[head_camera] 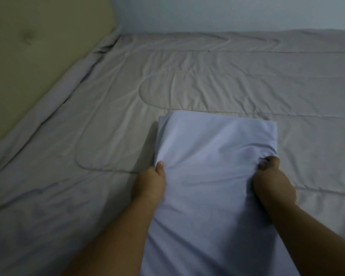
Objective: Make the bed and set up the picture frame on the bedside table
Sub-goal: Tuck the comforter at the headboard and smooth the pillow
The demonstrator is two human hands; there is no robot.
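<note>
A pale blue-white pillow is held out lengthwise over the bed, its far end above the beige quilted cover. My left hand grips the pillow's left edge, thumb on top. My right hand is clenched into the fabric on the pillow's right edge. The cover is spread across the whole bed, with light wrinkles and a bunched fold along the headboard side. No picture frame or bedside table is in view.
A padded olive-beige headboard runs along the left. A plain pale wall stands behind the bed's far edge. The cover lies flat on both sides of the pillow.
</note>
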